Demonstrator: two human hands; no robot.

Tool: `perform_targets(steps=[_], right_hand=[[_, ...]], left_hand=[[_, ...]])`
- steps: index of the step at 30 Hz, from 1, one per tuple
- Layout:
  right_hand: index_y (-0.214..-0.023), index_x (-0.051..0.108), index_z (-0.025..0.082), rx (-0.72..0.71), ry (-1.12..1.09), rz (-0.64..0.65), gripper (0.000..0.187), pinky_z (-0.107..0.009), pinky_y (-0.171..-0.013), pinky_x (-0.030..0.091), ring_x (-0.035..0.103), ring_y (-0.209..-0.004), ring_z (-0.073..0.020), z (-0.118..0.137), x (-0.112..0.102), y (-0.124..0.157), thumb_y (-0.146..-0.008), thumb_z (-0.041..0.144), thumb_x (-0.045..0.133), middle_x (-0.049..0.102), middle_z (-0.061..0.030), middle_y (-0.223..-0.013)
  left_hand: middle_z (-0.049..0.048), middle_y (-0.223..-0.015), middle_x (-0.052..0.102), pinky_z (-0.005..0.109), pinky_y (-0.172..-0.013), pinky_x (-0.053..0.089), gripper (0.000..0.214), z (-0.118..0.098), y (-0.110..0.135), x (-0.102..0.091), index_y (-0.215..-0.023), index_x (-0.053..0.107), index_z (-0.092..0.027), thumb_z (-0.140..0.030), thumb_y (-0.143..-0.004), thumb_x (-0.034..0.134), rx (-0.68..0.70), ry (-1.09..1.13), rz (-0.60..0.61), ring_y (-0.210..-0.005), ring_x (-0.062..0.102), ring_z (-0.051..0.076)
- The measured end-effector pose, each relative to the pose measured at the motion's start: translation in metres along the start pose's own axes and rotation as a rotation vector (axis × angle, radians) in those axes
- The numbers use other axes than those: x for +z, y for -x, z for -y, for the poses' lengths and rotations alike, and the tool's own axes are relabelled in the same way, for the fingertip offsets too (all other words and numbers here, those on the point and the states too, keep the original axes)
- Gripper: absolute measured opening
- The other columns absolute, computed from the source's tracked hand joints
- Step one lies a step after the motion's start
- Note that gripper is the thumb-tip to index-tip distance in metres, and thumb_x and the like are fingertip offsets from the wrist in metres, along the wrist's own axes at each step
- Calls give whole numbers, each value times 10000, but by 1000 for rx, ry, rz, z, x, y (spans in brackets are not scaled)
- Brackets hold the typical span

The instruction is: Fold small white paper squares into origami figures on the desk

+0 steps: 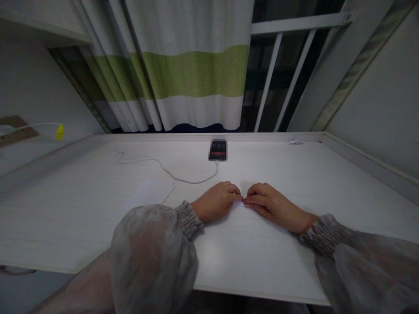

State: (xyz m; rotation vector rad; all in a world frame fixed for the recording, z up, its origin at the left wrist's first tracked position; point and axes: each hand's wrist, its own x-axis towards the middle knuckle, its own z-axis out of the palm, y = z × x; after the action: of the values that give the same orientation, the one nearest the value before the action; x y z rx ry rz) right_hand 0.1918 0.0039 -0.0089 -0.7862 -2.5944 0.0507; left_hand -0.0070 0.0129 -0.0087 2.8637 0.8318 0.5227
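Left hand: fingertips meeting right's; can't tell the grip.
Right hand: curled in, grip unclear too.
Paper: pale, thin, at the fingertips, well inside the near edge.
Desk: smooth white, raised far rim.
Sleeves: gauzy grey.

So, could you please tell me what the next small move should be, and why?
Perhaps the right hand should press along the pale piece, apparently paper, while the left hand steadies it, since both hands are close together at it.
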Motion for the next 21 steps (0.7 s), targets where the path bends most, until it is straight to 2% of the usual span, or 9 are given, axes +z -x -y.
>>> perform_targets(steps=[7, 11, 15, 21], right_hand=[[-873, 656, 141, -30, 69, -1, 222, -347, -687, 451, 524, -754, -181, 0, 3, -1, -858, 208, 445, 600, -91, -810], [-868, 655, 139, -66, 82, 16, 226, -355, -699, 457, 524, -771, -189, -1, 4, 0, -860, 198, 438, 601, -97, -821], [-877, 648, 130, -23, 30, 10, 224, -355, -710, 462, 529, -784, -192, -2, 3, 1, -844, 269, 476, 596, -103, -838], [-834, 644, 133, 6, -3, -4, 205, -345, -698, 461, 529, -761, -186, -1, 2, -1, -841, 258, 481, 592, -95, -805]], left_hand=[[84, -999, 641, 332, -874, 415, 298, -2, 3, -6, -955, 633, -104, -67, -720, 453, 33, 30, 7, -907, 554, 171], [80, -1000, 649, 329, -859, 421, 246, 2, 3, -5, -958, 636, -119, -146, -798, 452, 55, 49, 4, -899, 565, 163], [70, -992, 650, 315, -840, 427, 246, 6, 2, -2, -941, 640, -147, -194, -854, 415, 38, 86, 2, -898, 560, 147], [64, -983, 644, 284, -845, 433, 190, 7, 2, 0, -909, 649, -143, -196, -825, 487, -20, 196, -28, -906, 548, 134]])
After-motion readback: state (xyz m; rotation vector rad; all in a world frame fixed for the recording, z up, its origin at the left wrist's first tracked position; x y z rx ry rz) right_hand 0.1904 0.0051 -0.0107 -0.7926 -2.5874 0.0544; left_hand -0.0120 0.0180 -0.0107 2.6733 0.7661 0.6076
